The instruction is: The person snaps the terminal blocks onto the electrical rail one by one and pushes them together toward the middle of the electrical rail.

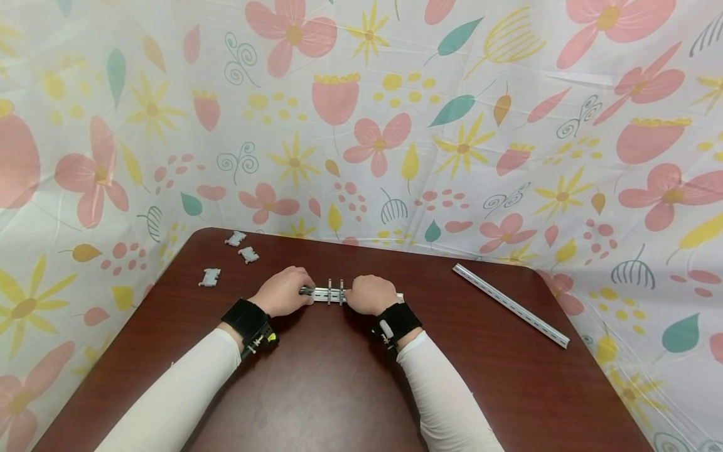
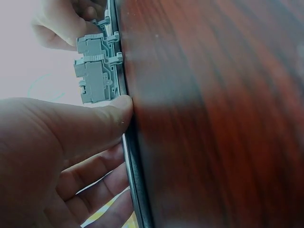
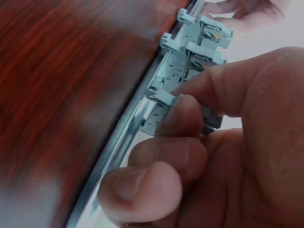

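Note:
A slotted metal DIN rail (image 1: 321, 295) spans between the two hands above the tabletop. My left hand (image 1: 284, 292) grips its left part, the thumb (image 2: 107, 116) pressed along the rail's edge and the other fingers behind. Grey terminal blocks (image 2: 97, 71) stand side by side on the rail just beyond that thumb. In the right wrist view, my right hand (image 3: 209, 156) pinches another terminal block (image 3: 160, 97) between thumb and index finger, against the rail (image 3: 107, 164). Whether this block is clipped on cannot be told. From the head, the right hand (image 1: 374, 295) hides it.
Three loose grey terminal blocks lie at the table's far left: one near the back edge (image 1: 235, 238), a second block (image 1: 248, 254) beside it and a third block (image 1: 210, 277) nearer. Another DIN rail (image 1: 511, 304) lies slantwise on the right. A flowered curtain (image 1: 373, 207) borders the table (image 1: 316, 389).

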`<state>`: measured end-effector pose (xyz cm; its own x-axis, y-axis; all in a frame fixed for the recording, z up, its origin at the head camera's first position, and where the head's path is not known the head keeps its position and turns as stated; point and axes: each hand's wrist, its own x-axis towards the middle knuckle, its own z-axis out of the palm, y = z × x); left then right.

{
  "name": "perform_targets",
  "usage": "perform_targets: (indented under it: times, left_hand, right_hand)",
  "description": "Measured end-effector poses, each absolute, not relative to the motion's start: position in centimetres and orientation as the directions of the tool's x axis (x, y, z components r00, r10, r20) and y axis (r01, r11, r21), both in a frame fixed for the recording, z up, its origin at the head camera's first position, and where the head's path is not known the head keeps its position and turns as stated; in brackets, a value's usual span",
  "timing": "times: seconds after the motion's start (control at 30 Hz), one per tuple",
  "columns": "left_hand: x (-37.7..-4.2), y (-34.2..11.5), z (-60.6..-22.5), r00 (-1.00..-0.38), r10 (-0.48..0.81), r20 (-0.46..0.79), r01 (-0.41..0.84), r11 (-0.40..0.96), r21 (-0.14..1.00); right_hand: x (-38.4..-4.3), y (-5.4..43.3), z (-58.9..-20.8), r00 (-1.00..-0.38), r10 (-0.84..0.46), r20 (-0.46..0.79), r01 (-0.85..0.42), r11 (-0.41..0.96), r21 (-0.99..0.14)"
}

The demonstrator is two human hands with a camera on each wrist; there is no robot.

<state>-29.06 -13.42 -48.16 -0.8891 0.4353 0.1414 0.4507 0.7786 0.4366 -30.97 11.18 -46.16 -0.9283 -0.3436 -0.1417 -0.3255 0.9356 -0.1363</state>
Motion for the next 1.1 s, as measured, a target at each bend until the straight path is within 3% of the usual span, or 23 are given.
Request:
perform_targets:
  times: [0.7,1.0,1.1]
  left_hand:
    - [-29.1,-13.6,-48.5,-0.894,0.424,0.145,0.442,0.782,0.438]
    - [-29.1,-13.5,-48.5,-0.895,0.422,0.145,0.441,0.789,0.427]
    - [-29.1,-13.5,-48.5,-0.894,0.423,0.148,0.444,0.791,0.422]
  right_hand:
    - [-30.7,11.2,-45.2,-0.904,-0.362,-0.226,-0.336,0.931,-0.144]
    - [-35.1,12.6,-50.0,-0.872,-0.418,-0.253,-0.405,0.908,-0.105]
    - [-34.3,12.3,-48.8,-0.865,-0.419,-0.276,-0.403,0.908,-0.116]
